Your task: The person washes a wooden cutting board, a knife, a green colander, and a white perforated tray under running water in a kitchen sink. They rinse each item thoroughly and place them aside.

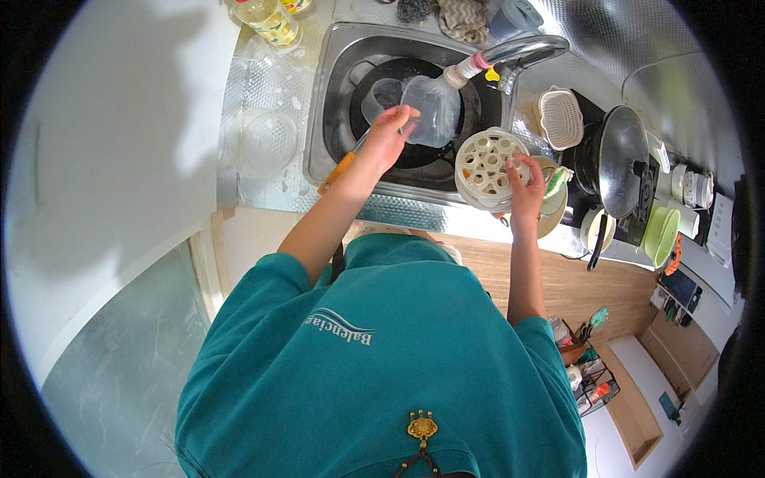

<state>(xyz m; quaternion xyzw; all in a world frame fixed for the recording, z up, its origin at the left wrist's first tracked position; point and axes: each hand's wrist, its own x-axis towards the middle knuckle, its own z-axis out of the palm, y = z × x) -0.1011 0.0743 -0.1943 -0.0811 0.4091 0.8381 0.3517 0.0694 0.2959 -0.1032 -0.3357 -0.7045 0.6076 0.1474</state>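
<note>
My left hand [388, 134] holds a clear plastic container [431, 119] by its rim beneath the tap [526, 51], and water runs over it. A second clear container [381, 98] lies beside it in the steel sink, above a dark round pan [412, 158]. My right hand [526, 182] has its fingers on a white perforated rack [491, 160] with round holes, at the sink's near right corner. The rack sits on a pale round vessel. An orange handle [336, 172] rests across the sink's near left rim.
A clear round lid [268, 142] lies on the counter left of the sink [317, 119]. Bottles [269, 23] stand behind it. On the right are a white basket [560, 118], bowls with a green-and-white cloth [557, 181], a lidded black pan [621, 161] and a green basin [660, 237].
</note>
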